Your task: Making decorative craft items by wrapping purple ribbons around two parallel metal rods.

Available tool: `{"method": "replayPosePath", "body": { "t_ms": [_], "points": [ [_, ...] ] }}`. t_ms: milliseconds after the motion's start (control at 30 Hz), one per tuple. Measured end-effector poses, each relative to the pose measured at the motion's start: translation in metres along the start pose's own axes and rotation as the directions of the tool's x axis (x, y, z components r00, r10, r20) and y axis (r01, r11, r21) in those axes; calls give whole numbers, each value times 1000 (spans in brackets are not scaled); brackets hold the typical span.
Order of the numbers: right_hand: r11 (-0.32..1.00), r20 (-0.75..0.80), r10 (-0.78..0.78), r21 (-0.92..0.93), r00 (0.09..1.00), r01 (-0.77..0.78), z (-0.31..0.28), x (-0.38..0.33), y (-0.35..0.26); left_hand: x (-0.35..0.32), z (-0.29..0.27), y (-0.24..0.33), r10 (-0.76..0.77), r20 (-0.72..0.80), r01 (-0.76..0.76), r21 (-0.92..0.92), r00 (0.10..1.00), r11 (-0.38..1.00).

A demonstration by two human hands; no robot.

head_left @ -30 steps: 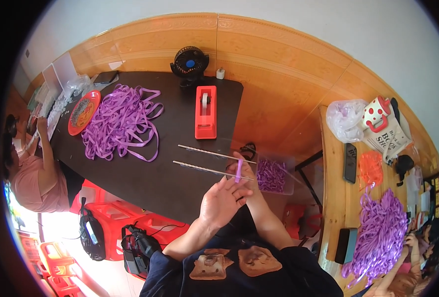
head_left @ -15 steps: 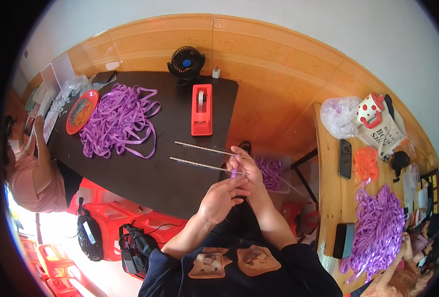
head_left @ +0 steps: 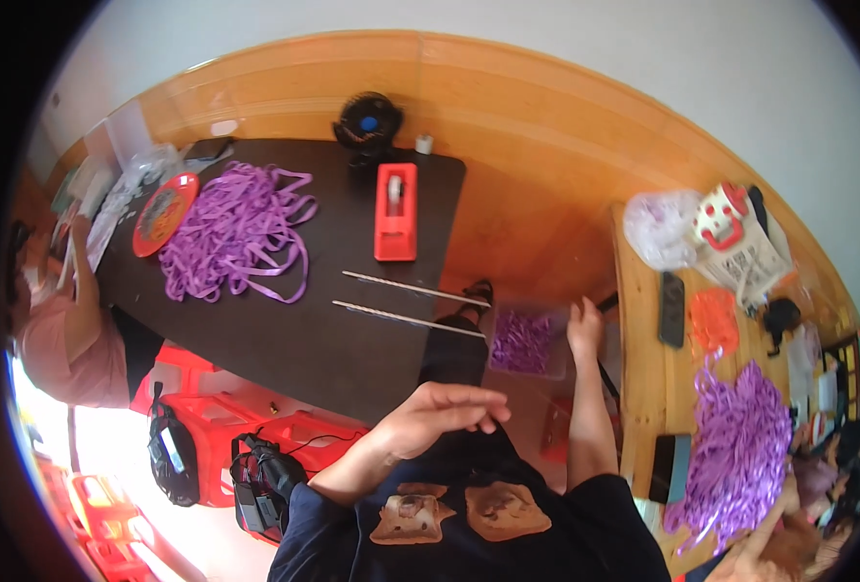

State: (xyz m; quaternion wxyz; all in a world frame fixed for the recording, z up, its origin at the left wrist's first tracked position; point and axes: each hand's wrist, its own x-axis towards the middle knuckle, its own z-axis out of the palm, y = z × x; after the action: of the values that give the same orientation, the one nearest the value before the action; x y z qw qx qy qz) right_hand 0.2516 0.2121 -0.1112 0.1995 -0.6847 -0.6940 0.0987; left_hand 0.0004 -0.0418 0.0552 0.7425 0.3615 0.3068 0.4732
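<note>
Over the right edge of the dark bench [head_left: 343, 359], two rods [head_left: 409, 320] are extended before orange panelling [head_left: 537, 194]. The left hand [head_left: 440, 415] is held flat, unclosed; the right hand's [head_left: 585, 332] grip, beside a bin [head_left: 559, 344], cannot be told.

Dark table [head_left: 343, 223] with purple ribbon [head_left: 226, 233], red plate [head_left: 187, 189], tape dispenser [head_left: 395, 236], black fan [head_left: 367, 122], wooden table [head_left: 640, 388] with purple strips [head_left: 737, 446], phone [head_left: 671, 312]

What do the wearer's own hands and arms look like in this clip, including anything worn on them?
The left hand and right hand wear no gloves; no watch or bracelet shows. Both forearms are bare below the short, dark navy sleeves of a shirt printed with two brownish, bread-slice-shaped animal faces.
</note>
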Motion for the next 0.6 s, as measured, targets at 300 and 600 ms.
{"method": "replayPosePath", "body": {
  "t_ms": [300, 600],
  "points": [
    [488, 6, -109, 872, 994, 48, 3, -98, -40, -37, -117, 57, 871, -249, 681, 722, 423, -125],
    [348, -148, -682, 796, 716, 496, -103, -151, -154, -38, -66, 11, 789, -24, 71, 997, 614, -25]
  ]
}}
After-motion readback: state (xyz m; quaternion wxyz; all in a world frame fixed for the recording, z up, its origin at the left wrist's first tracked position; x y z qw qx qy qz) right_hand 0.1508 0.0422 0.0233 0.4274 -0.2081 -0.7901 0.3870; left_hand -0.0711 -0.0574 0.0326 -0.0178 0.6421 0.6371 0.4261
